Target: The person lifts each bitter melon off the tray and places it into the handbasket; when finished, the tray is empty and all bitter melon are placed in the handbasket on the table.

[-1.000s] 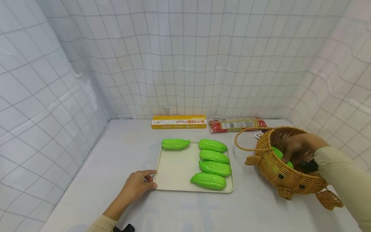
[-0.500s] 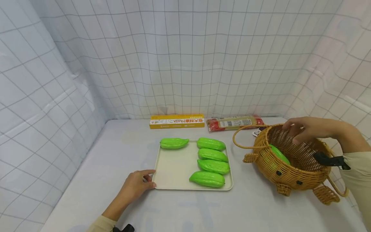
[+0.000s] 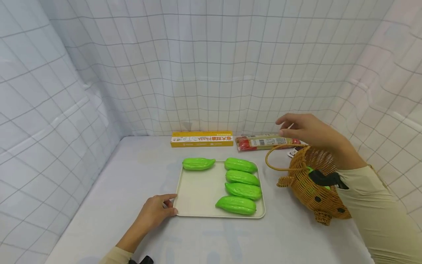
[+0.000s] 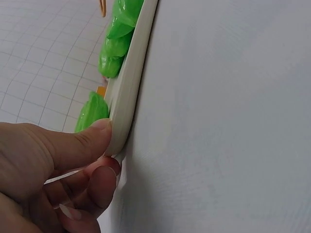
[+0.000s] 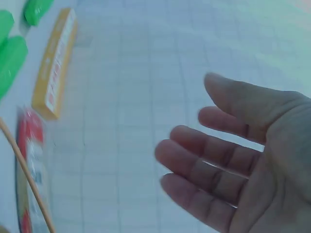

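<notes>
My left hand (image 3: 155, 212) pinches the left rim of a cream rectangular tray (image 3: 197, 190); in the left wrist view the thumb lies on the rim and fingers curl beneath it. Glossy green ridged fruits, resembling star fruits, lie on the tray: one (image 3: 199, 164) at the back left, several (image 3: 243, 191) in a column on the right. Above the back of a brown wicker basket (image 3: 306, 187) hovers my right hand (image 3: 306, 128), fingers loosely bent and holding nothing. Inside the basket some green shows, mostly hidden by my wrist and its black strap.
A yellow pasta box (image 3: 202, 139) and a red-and-clear noodle packet (image 3: 263, 141) lie along the back of the white table (image 3: 148, 157). The basket's loop handle (image 3: 268, 161) sticks out toward the tray. Grid-patterned white cloth (image 3: 211, 73) encloses the back and sides.
My right hand has let go of a green fruit in the basket, risen out and moved left, toward the noodle packet. The left hand stays at the tray rim.
</notes>
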Demonstrator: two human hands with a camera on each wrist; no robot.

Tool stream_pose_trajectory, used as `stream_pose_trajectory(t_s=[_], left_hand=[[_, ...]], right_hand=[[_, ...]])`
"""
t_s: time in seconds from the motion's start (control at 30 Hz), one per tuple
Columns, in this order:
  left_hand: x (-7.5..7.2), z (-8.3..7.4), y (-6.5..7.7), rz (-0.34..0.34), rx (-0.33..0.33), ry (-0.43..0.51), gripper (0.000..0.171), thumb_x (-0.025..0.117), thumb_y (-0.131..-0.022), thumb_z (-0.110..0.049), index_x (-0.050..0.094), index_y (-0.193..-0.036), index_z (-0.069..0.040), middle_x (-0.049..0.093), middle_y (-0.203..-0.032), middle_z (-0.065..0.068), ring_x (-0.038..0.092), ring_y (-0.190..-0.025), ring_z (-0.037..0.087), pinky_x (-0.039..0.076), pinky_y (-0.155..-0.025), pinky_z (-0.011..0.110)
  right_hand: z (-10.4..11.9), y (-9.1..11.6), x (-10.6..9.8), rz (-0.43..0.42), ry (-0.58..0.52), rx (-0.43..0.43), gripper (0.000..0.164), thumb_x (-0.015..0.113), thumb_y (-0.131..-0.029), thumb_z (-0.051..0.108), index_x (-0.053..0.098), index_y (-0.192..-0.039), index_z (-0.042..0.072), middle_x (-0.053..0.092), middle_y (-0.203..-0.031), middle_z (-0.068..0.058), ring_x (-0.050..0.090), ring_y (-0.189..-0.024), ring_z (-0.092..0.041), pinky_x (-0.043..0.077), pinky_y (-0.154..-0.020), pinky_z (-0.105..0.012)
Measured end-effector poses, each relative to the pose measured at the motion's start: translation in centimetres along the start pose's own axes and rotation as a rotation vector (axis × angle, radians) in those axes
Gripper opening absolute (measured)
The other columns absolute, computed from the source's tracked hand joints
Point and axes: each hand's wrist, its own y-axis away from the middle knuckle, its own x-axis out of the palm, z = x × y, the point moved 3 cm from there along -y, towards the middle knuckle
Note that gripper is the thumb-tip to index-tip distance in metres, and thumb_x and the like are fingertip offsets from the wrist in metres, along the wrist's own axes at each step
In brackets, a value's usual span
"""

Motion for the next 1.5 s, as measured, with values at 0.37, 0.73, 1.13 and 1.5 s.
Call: stream_pose_trajectory(t_s=[0.37,0.73,1.13,1.5], left_hand=[[0.5,-0.2,-0.7,0.058,0.155,-0.225,0.085,0.084,-0.08,-0.046,0.054,-0.146,-0.002,0.043,-0.153,0.029,0.04,-0.139,0.052,0.04,-0.103,0.066],[1.4,-0.6,-1.8,0.099,0.167,-0.383,0.094,0.074,-0.079,-0.071,0.049,-0.153,-0.019,0.031,-0.164,0.02,0.037,-0.139,0.045,0.034,-0.103,0.07],[1.6,-0.7,-2.0,0.102,0.166,-0.414,0.093,0.07,-0.077,-0.076,0.054,-0.15,-0.02,0.033,-0.163,0.017,0.047,-0.124,0.039,0.04,-0.099,0.061],[1.8,-0.6,-1.9,0.103,0.168,-0.469,0.089,0.068,-0.076,-0.077,0.057,-0.147,-0.024,0.035,-0.163,0.016,0.049,-0.12,0.037,0.044,-0.095,0.054]], right_hand=[[2.3,-7.4,9.6,0.082,-0.159,-0.086,0.037,0.066,-0.101,0.026,0.063,-0.135,0.011,0.069,-0.118,-0.011,0.068,-0.103,-0.025,0.056,-0.083,-0.042],[6.0,-12.5,19.7,0.215,-0.161,-0.17,0.058,0.065,-0.101,0.034,0.049,-0.15,0.007,0.056,-0.147,-0.015,0.054,-0.133,-0.034,0.046,-0.106,-0.047],[7.6,-15.0,24.8,0.232,0.023,-0.115,0.079,0.075,-0.093,0.042,0.039,-0.157,0.011,0.043,-0.158,-0.013,0.037,-0.146,-0.036,0.033,-0.116,-0.053],[8.0,-15.1,25.6,0.232,0.059,-0.031,0.079,0.08,-0.089,0.034,0.042,-0.156,0.016,0.048,-0.151,-0.016,0.047,-0.137,-0.037,0.04,-0.11,-0.052]])
